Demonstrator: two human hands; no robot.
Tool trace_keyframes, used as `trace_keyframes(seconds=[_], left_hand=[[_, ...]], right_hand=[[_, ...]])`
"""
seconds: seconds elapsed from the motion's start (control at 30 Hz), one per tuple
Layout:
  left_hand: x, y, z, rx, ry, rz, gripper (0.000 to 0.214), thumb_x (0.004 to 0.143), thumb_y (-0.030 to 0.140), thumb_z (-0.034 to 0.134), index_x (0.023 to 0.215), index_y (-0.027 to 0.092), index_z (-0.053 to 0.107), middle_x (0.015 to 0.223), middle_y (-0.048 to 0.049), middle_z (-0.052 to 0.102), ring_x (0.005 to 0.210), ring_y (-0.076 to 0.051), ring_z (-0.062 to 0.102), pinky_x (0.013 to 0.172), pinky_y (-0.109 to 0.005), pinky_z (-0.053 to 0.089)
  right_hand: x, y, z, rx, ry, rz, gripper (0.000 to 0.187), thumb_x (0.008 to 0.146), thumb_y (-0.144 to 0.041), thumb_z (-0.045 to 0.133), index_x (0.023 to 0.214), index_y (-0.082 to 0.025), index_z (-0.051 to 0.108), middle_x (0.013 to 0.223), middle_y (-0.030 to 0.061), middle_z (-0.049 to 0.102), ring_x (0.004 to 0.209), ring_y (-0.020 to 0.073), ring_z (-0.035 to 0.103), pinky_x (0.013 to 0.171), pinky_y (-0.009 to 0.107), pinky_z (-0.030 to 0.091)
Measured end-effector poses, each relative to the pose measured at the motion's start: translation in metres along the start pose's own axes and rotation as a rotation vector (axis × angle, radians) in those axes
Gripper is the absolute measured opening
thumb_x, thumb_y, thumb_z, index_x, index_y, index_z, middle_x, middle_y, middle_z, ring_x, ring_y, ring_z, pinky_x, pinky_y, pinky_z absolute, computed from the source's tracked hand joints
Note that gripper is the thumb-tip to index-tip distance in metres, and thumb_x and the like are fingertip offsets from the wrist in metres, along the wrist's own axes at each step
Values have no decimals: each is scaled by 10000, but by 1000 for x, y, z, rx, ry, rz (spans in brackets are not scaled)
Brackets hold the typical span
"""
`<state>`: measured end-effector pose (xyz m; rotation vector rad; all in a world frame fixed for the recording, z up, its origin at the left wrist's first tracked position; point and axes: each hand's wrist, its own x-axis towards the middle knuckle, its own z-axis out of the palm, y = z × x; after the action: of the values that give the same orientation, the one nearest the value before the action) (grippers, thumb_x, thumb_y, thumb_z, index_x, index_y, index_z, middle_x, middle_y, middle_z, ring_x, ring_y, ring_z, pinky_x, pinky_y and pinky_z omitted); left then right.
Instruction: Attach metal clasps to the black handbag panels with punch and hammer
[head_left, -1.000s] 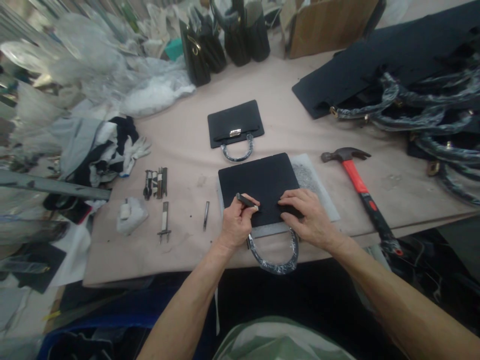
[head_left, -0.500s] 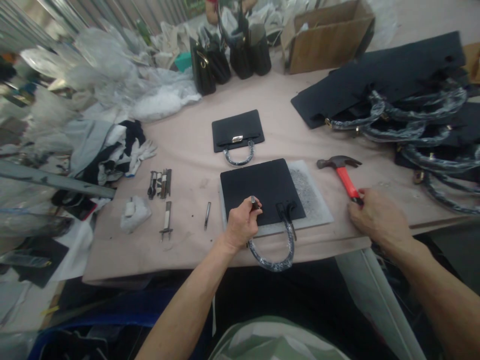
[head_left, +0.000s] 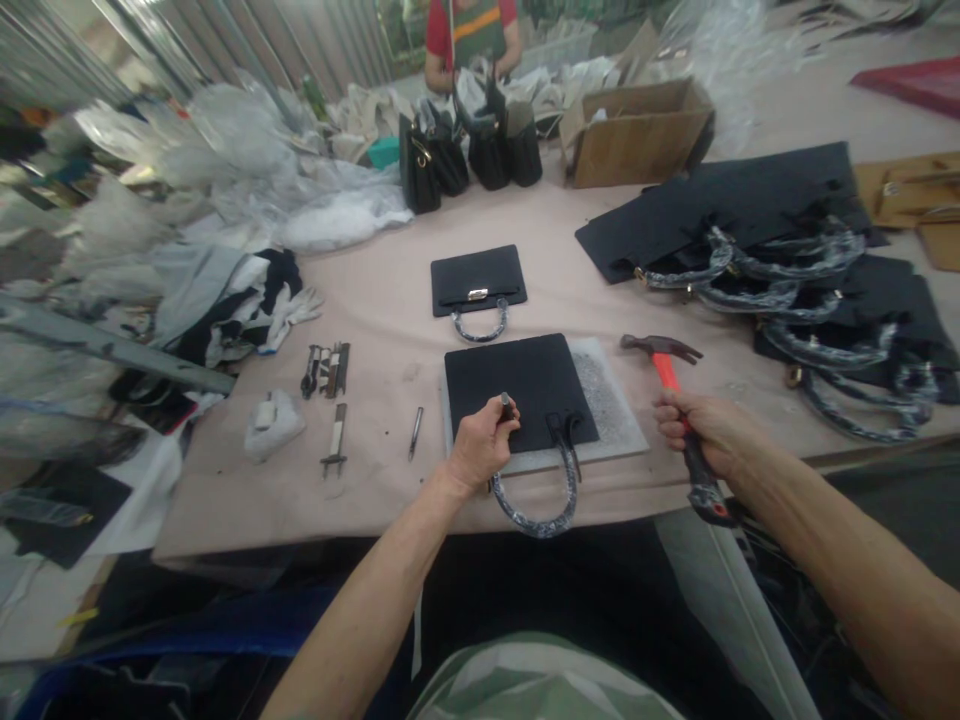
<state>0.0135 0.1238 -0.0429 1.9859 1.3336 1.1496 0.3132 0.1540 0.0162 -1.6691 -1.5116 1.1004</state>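
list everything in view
panel: one, black, on slab
slab: one, grey, under panel
handle: one, dark, panel's near edge
hammer: one, red-black, right hand
rod: one, dark, left hand
loose tools: several, metallic, left
clasped panel: one, black, beyond slab
stacked panels: several, black, right
bags: several, black, far side
box: one, brown, beside bags
plastic: heap, clear, left
person: one, red sleeves, behind bags
table: one, pinkish, beneath
left hand: one, bare, on rod
right hand: one, bare, on hammer
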Motion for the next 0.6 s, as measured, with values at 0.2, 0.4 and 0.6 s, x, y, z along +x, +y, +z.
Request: trace_keyframes(seconds=[0.2,0.4,0.6], left_hand=[[-2,0,4,32,-1,-10,99,916,181,541,988,215,599,912,-47,727,820,-168,710,790,-284,565],[-1,-3,6,84,0,50,77,908,175,535,949,221,580,879,-41,722,778,-176,714,727,-269,555],[-2,-6,8,73,4,58,86,900,170,543,959,221,580,868,-46,712,779,-195,709,742,-292,561]], right_hand=[[-40,-62,6,-110,179,-54,316,939,-527,436,829,-240,510,553,-38,449,446,138,425,442,271,314],[-61,-84,16,-644,-1,-530,360,974,-491,379,719,-244,442,514,3,469,414,132,339,482,312,190],[-71,-138,-13,-632,344,-486,448,952,-657,343,756,-271,456,544,9,452,450,163,379,502,320,229]])
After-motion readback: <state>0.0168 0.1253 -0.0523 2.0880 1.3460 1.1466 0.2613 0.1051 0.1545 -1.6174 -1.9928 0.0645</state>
